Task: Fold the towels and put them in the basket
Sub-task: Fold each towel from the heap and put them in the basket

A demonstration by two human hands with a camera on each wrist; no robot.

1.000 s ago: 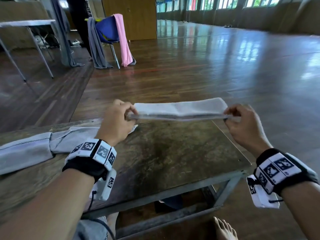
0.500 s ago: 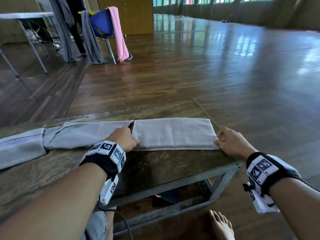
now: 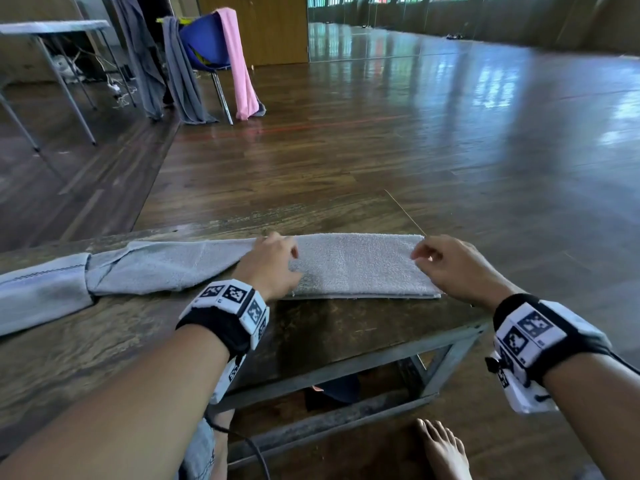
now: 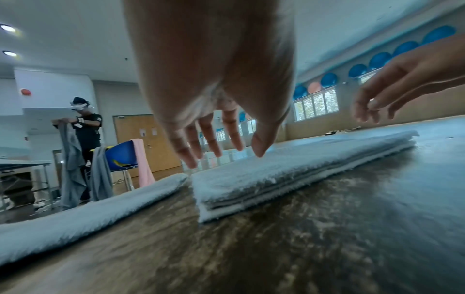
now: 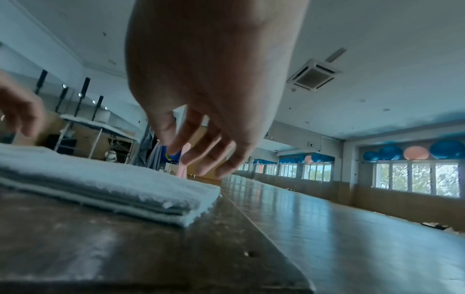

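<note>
A folded grey towel [image 3: 360, 268] lies flat in several layers at the right end of the wooden table [image 3: 329, 334]. My left hand [image 3: 273, 261] hovers over its left end with fingers straight and spread, just above the cloth [image 4: 276, 169]. My right hand [image 3: 436, 261] is over the towel's right end [image 5: 141, 189], fingers relaxed and lifted off it, holding nothing. A second grey towel [image 3: 138, 268], loosely folded lengthwise, stretches along the table to the left [image 4: 88, 214]. No basket is in view.
The table's right corner and metal frame [image 3: 450, 348] are near my right wrist; my bare foot [image 3: 443, 452] is on the floor below. A blue chair [image 3: 207, 46] draped with grey and pink towels stands far left, beside another table [image 3: 52, 29] and a person [image 4: 85, 127].
The towel, held up stretched between both hands a second ago, was laid on the table. Both hands have let go of its near corners and moved forward over its ends.
</note>
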